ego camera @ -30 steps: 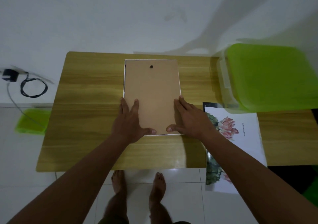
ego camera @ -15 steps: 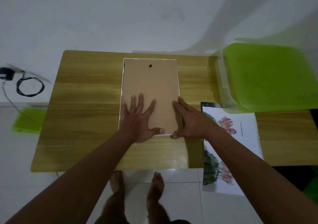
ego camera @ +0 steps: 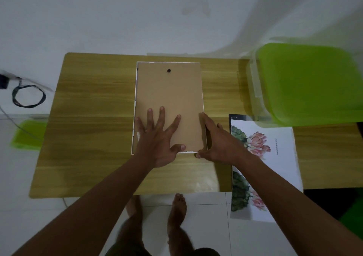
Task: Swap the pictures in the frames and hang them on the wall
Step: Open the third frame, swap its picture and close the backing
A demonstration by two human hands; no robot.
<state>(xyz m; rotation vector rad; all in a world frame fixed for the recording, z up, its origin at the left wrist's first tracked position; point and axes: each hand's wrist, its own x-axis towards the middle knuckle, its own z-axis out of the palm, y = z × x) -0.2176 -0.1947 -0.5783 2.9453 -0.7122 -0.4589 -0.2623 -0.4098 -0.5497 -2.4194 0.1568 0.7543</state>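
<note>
Sliding off the left rim, the left hand (ego camera: 157, 145) now lies on the backing board (ego camera: 170, 94). Uneven pressure could scoot the white picture frame (ego camera: 135, 98) across the wooden table (ego camera: 94, 118) — or leave the board cocked. The frame lies face down, mid-table. Left fingers (ego camera: 161, 116) splay flat on the board, while the right hand (ego camera: 218, 145) lays straight fingers along the right rim, thumb at the lower corner.

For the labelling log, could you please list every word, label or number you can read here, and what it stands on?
Print: one short sideways line of dark text on its white part, too small to read.
Frame back, table, green lid: no text visible.
</note>
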